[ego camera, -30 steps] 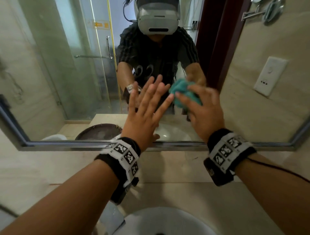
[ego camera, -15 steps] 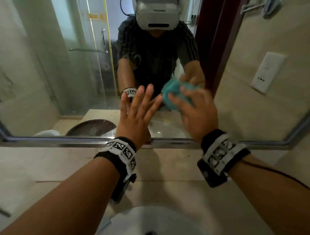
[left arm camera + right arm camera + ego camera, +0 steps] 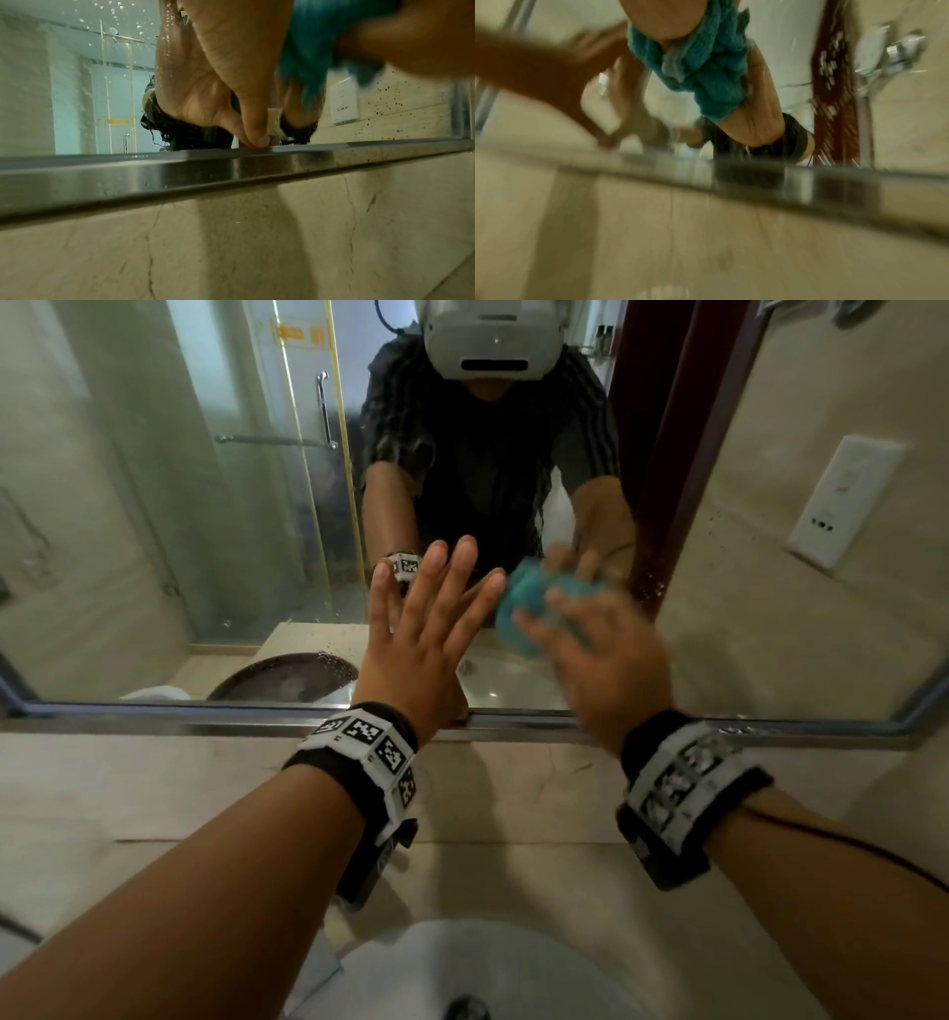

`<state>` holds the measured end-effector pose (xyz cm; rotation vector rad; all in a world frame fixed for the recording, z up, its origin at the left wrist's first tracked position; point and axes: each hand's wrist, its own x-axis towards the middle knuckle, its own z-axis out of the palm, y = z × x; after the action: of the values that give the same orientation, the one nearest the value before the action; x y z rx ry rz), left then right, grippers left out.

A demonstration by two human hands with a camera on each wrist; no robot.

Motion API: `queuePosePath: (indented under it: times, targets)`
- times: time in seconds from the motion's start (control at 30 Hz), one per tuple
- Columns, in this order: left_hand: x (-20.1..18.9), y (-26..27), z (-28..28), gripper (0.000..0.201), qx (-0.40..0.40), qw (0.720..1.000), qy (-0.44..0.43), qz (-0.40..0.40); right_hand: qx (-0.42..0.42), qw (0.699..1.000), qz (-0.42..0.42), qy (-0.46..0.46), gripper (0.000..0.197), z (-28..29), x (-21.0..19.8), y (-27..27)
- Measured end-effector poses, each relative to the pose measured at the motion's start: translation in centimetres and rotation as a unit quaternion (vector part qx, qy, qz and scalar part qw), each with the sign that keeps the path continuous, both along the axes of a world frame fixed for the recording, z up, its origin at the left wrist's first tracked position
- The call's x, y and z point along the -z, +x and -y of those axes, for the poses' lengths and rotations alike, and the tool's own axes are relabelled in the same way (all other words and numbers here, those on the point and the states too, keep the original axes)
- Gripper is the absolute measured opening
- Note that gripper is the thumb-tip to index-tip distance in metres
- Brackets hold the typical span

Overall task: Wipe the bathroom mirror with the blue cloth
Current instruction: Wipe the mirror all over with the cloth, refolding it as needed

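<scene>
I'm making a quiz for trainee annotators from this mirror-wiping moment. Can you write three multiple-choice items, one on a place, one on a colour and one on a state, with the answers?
1. Where does the left hand lie?
A. flat against the mirror, thumb by the lower frame
B. on the sink rim
C. on the wall socket

2. What colour is the cloth?
A. white
B. blue-green
C. red

3. How does the right hand stand?
A. fingers straight, holding nothing
B. hanging at the person's side
C. gripping the bunched cloth against the glass

Answers:
1 A, since the left wrist view shows the thumb tip touching down at the metal frame, with the fingers spread on the glass.
2 B, as the head and wrist views all show teal fabric.
3 C, as the right wrist view shows the cloth bunched in the hand.
</scene>
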<state>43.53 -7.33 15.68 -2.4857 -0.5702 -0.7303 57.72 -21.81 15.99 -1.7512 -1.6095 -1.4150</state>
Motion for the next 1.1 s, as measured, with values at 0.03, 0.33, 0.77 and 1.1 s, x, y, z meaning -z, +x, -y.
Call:
queuePosePath:
  times: [0.03,0.33,0.77,1.1]
  targets:
    - [0.0,0.0,0.0,0.130,0.007,1.000,-0.002,0.005,0.004,0.996,0.026,-0.083,0.037,0.5,2.5,0.1]
    - [0.1,0.0,0.2,0.129,-0.019,1.000,0.016,0.001,-0.025,0.992,-0.014,-0.124,0.035,0.2,-2.7,0.0]
    - [-0.1,-0.1,0.5,0.139,-0.033,0.999,-0.002,-0.024,0.001,0.973,-0.004,-0.231,0.055,6.1,4.8,3.6]
    - [0.1,-0.1,-0.1,0.140,-0.009,1.000,0.007,-0.008,0.010,0.976,-0.063,-0.207,0.041,2.8,5.7,0.4]
